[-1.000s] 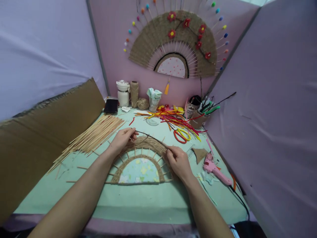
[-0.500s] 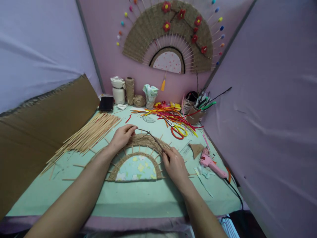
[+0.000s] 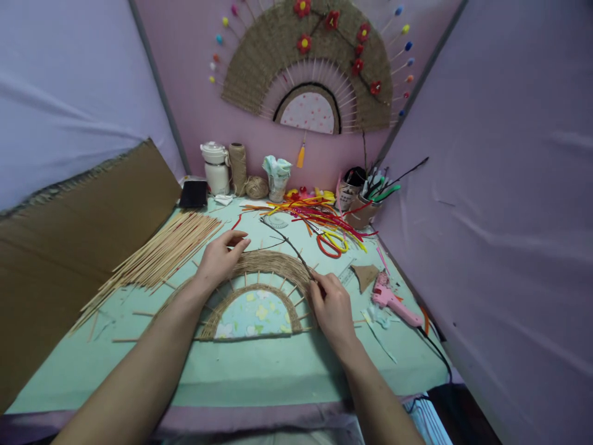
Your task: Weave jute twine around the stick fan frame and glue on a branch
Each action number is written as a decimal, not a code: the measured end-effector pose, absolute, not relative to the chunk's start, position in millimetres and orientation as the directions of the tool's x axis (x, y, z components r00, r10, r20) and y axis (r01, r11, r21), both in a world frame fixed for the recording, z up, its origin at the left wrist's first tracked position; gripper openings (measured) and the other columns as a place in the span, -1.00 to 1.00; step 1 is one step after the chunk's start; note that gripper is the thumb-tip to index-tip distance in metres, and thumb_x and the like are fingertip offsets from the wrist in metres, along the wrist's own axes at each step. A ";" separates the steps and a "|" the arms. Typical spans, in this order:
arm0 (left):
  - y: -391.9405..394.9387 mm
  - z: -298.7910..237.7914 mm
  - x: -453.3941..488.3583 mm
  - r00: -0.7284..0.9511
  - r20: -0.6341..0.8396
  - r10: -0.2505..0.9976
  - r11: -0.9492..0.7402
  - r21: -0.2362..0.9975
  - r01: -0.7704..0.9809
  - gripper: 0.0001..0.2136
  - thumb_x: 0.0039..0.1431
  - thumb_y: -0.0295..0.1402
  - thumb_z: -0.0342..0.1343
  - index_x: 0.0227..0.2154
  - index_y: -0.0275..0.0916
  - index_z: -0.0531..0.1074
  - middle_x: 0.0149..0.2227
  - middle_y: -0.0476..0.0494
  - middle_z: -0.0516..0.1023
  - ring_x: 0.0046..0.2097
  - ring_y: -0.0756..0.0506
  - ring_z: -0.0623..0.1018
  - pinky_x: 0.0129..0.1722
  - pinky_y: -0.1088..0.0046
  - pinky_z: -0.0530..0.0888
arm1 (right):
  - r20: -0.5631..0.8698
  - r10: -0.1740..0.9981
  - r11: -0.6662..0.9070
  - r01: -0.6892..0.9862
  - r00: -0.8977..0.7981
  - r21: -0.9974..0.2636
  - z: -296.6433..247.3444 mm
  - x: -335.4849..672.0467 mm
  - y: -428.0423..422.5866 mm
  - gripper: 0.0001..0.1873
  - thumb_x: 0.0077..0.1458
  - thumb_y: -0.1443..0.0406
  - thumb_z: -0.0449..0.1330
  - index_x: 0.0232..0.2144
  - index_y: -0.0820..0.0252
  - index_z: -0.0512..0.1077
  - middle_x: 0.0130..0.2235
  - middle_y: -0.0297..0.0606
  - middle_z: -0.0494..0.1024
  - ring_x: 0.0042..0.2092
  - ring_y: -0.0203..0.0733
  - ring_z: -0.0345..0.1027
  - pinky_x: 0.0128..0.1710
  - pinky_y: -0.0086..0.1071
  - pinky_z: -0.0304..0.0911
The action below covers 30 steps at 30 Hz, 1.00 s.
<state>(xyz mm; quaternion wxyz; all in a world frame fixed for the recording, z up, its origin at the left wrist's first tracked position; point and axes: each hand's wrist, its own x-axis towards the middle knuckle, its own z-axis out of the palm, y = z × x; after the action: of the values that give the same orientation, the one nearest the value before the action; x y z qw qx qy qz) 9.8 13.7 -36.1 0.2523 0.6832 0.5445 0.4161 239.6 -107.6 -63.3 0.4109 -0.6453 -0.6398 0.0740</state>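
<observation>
A half-made woven fan (image 3: 259, 290) lies on the green table, with twine wound over thin wooden spokes and a floral paper half-circle (image 3: 254, 314) at its base. My left hand (image 3: 221, 256) rests on the fan's upper left rim, its fingers curled around a thin strand there. My right hand (image 3: 330, 308) sits at the fan's right edge and pinches a dark thin cord (image 3: 288, 242) that rises slanting up and to the left, away from the weave.
A pile of bamboo sticks (image 3: 157, 256) lies left, cardboard (image 3: 69, 241) beyond it. Coloured pipe cleaners (image 3: 319, 216), red and yellow scissors (image 3: 331, 242), a pink glue gun (image 3: 393, 306), tool cups (image 3: 361, 207), twine spools (image 3: 238, 170) and a finished fan on the wall (image 3: 308, 68) surround the work.
The dark cord, earlier lying along the fan's arc between both hands, now sticks up free from the right hand. My left hand has let it go and shifted slightly left.
</observation>
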 end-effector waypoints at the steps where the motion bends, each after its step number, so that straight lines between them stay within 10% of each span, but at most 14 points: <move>1: 13.7 -35.5 9.8 0.033 0.308 0.951 -0.280 0.811 0.513 -0.70 0.06 -0.15 0.09 -0.23 -0.24 0.50 -0.27 -0.15 0.58 -0.22 -0.13 0.54 -0.25 0.38 0.42 | 0.457 0.866 0.166 0.745 0.203 -0.646 -62.2 240.1 -107.6 -0.76 0.19 0.34 0.02 -0.19 0.18 0.46 -0.35 -0.25 0.41 -0.29 -0.19 0.30 -0.27 -0.32 0.23; 8: 13.6 -34.6 10.3 -0.101 0.324 0.940 -0.282 0.911 0.299 -0.70 0.04 -0.16 0.13 -0.24 -0.26 0.49 -0.27 -0.16 0.57 -0.21 -0.11 0.52 -0.24 0.41 0.40 | 0.614 0.703 0.240 0.694 0.358 -0.679 -52.4 251.0 -100.1 -0.83 0.16 0.30 0.09 -0.30 0.20 0.48 -0.35 -0.26 0.38 -0.34 -0.24 0.27 -0.34 -0.34 0.23; 17: 6.2 -22.9 8.7 0.159 -0.257 0.953 0.296 0.903 -0.312 -0.79 0.15 -0.28 0.08 -0.30 -0.33 0.47 -0.38 -0.19 0.56 -0.45 0.04 0.50 -0.48 0.58 0.43 | 0.678 0.727 0.341 0.797 0.113 -0.499 -50.8 272.3 -67.2 -0.83 0.18 0.32 0.05 -0.33 0.18 0.46 -0.35 -0.25 0.37 -0.26 -0.19 0.29 -0.23 -0.31 0.23; 30: 2.4 -32.1 15.2 0.205 -0.328 0.922 0.378 0.877 -0.297 -0.94 0.09 -0.53 0.13 -0.48 -0.34 0.40 -0.52 -0.07 0.50 -0.53 0.11 0.48 -0.55 0.69 0.45 | 0.581 0.805 0.272 0.945 -0.121 -0.181 -58.3 259.8 -58.2 -0.79 0.15 0.39 0.04 -0.35 0.20 0.49 -0.23 -0.16 0.35 -0.16 -0.12 0.18 -0.24 -0.33 0.15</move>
<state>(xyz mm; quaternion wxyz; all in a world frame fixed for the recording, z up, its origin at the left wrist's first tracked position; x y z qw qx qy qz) 15.2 2.4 -32.1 0.6954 0.3450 0.4532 0.4382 259.8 -58.2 -58.3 0.2989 -0.5919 -0.7393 -0.1171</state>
